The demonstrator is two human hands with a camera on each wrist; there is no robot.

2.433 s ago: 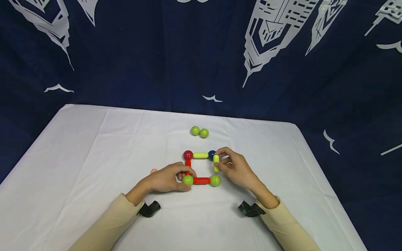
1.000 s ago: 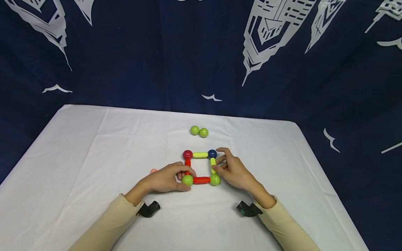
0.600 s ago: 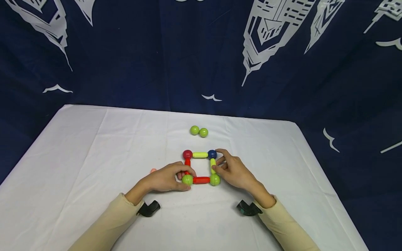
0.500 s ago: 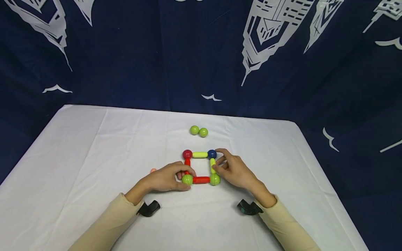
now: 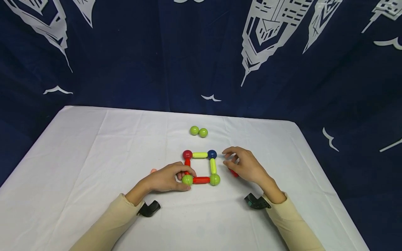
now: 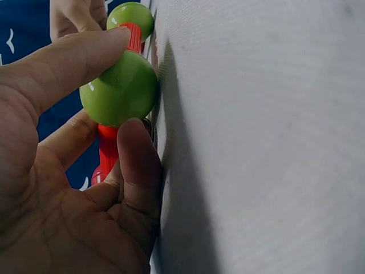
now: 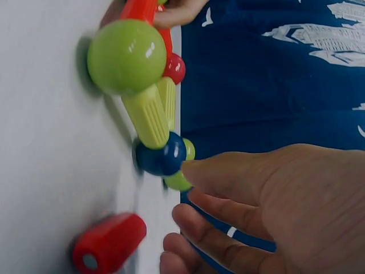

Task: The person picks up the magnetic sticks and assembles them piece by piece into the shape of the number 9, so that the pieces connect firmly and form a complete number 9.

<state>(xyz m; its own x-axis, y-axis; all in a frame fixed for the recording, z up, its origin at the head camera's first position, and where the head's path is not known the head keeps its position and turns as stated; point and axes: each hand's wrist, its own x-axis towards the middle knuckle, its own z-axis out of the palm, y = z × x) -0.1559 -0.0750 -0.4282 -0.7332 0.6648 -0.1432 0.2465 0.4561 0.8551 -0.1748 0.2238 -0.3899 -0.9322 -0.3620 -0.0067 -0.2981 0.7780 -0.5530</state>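
A square of magnetic rods and balls lies on the white table. Its far side is a yellow-green rod point(image 5: 200, 155) between a red ball point(image 5: 187, 154) and a blue ball point(image 5: 212, 154). Another yellow-green rod point(image 5: 213, 166) runs down the right side to a green ball point(image 5: 215, 179). A red rod point(image 5: 201, 180) forms the near side. My left hand point(image 5: 168, 177) grips the near-left green ball point(image 6: 120, 91) between thumb and fingers, partly covering the left red rod point(image 5: 187, 162). Right of the square, my right hand point(image 5: 246, 165) hovers with nothing in its fingers, above a loose red rod point(image 7: 109, 242).
Two loose green balls point(image 5: 199, 131) sit together beyond the square. A small pinkish thing point(image 5: 153, 170) shows behind my left hand, mostly hidden. A dark blue curtain point(image 5: 201, 59) hangs behind the table's far edge.
My right hand brought the right-side yellow-green rod in between the blue and green balls, let go, and moved right over the loose red rod. My left hand stayed on its green ball.
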